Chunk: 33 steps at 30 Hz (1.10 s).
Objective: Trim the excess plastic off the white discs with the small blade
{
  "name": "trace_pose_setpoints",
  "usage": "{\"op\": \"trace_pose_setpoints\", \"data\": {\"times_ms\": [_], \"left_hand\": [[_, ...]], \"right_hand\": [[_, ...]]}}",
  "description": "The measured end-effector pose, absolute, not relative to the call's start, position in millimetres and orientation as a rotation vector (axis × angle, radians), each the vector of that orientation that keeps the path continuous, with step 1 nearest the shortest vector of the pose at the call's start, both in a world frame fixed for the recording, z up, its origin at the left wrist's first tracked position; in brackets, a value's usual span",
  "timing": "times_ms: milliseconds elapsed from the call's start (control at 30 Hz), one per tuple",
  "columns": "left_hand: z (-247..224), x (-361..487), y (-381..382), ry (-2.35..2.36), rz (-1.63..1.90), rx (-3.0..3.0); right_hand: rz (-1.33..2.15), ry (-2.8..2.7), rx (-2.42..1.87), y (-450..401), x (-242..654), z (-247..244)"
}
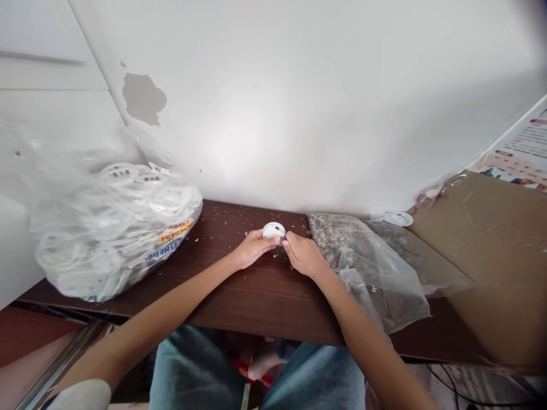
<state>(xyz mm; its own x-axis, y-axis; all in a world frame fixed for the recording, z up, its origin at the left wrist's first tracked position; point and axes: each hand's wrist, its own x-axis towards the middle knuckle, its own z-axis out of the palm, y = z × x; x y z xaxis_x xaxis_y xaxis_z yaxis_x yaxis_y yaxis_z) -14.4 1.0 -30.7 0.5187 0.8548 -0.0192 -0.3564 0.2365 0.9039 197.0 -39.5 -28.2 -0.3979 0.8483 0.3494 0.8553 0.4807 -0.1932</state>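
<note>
A round white plastic disc with a small dark slot is held over the brown table. My left hand grips its left and lower edge between thumb and fingers. At the disc's lower right, my right hand is closed on a small dark purplish piece, whose shape is mostly hidden by the fingers. The piece touches or nearly touches the disc.
On the left stands a big clear bag full of white discs. Clear bags of small grey-white bits lie to the right, near another white disc and a cardboard box. Small scraps dot the brown table.
</note>
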Motion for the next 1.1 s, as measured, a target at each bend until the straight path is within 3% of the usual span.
{"op": "trace_pose_setpoints", "data": {"times_ms": [667,1100], "left_hand": [[-20,-18,-14,0.822,1.095,1.654],[-16,-9,-8,0.778,1.140,1.236]], "right_hand": [[0.179,-2.309,-1.360,-44,198,-18],[0.609,-1.927,-1.146,-42,184,-19]]}}
